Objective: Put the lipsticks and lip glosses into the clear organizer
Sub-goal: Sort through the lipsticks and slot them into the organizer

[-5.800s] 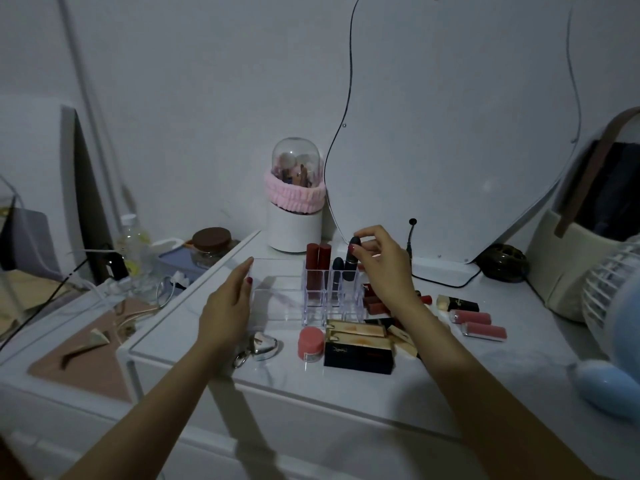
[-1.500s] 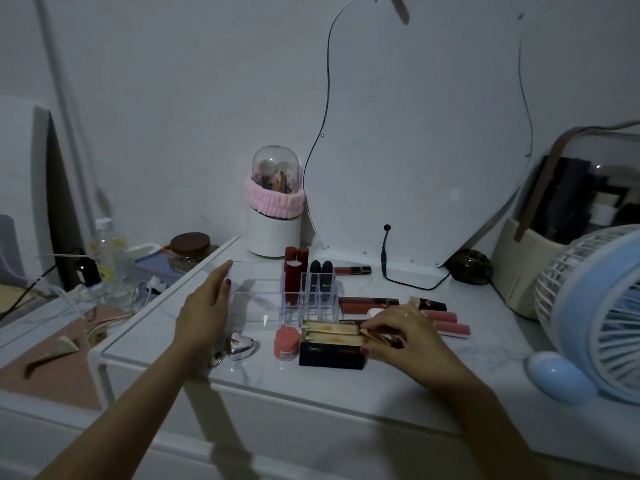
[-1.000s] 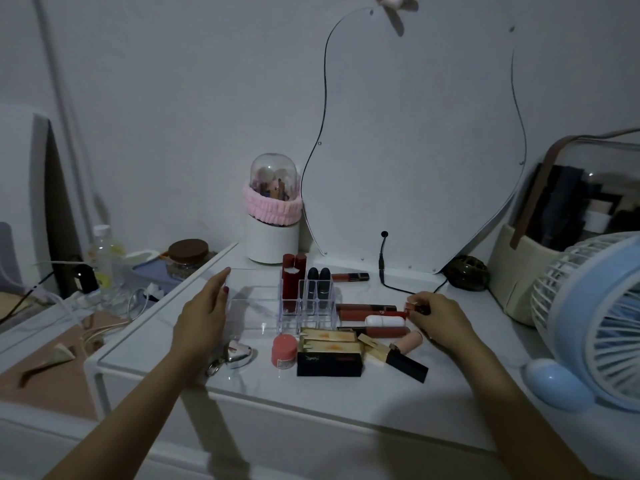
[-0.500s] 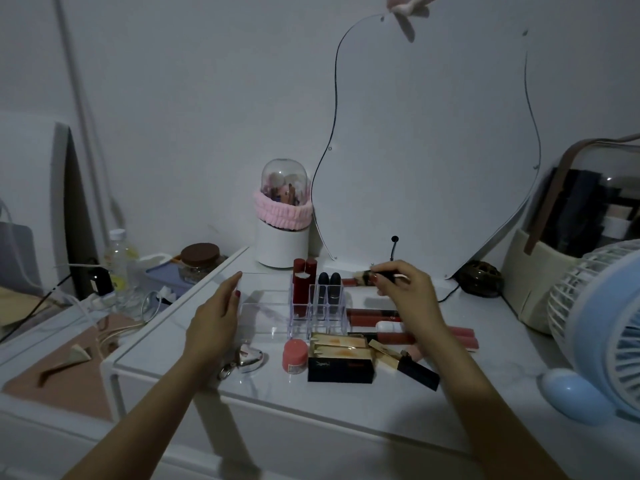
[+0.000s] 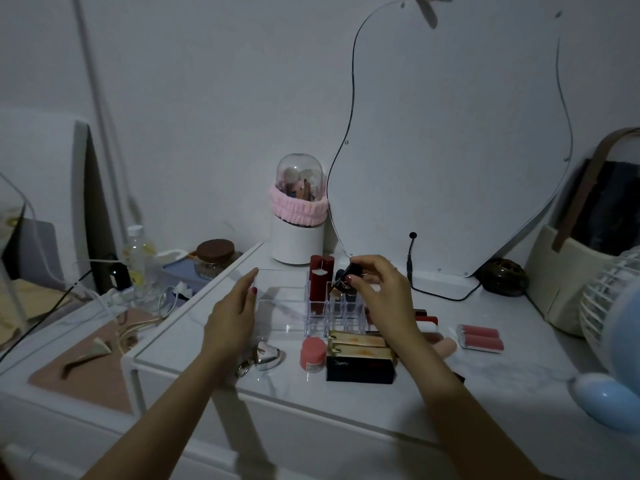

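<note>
The clear organizer (image 5: 284, 311) stands mid-table, with a tall red lipstick (image 5: 320, 284) and dark tubes upright in its right-hand slots. My right hand (image 5: 381, 292) pinches a dark lip gloss tube (image 5: 348, 277), tilted, just above those slots. My left hand (image 5: 233, 315) rests flat against the organizer's left side, fingers together, holding nothing. Loose lipsticks (image 5: 427, 323) lie on the table right of my right hand, partly hidden by it. Two pink tubes (image 5: 479, 336) lie farther right.
Gold and black lipstick boxes (image 5: 360, 356), a small pink jar (image 5: 313, 353) and a silver heart keyring (image 5: 266, 351) lie in front of the organizer. Behind stand a domed brush holder (image 5: 299, 216) and a curvy mirror (image 5: 450, 133). A blue fan (image 5: 616, 341) fills the right edge.
My right hand picked a dark tube from the table at the right and carried it left, to just above the organizer's slots. My left hand stayed at the organizer's side.
</note>
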